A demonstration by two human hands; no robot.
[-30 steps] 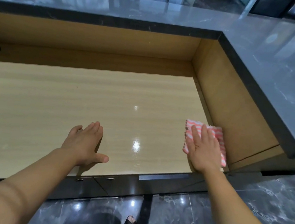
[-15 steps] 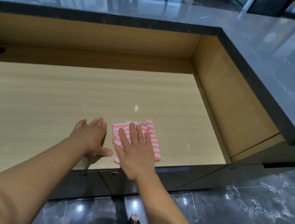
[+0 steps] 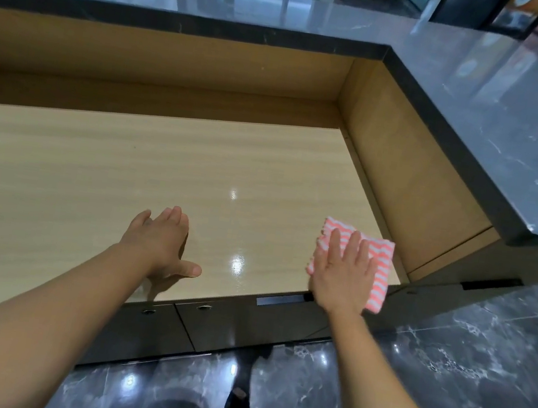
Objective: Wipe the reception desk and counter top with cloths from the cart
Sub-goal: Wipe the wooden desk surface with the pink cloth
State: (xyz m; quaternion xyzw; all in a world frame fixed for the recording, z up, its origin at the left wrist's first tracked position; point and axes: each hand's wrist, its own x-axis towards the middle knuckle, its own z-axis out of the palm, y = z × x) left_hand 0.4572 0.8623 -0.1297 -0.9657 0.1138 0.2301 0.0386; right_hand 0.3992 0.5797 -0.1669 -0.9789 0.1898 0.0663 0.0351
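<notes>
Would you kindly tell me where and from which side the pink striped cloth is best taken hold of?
Probably its near right corner, approached from the front edge. The cloth lies folded flat under the right hand, whose fingers are straight, so its middle offers nothing to pinch. That corner overhangs the desk, leaving room for a thumb beneath.

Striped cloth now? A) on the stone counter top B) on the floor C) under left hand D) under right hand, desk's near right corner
D: the right hand presses the cloth flat on the wooden desk at its near right corner.
</notes>
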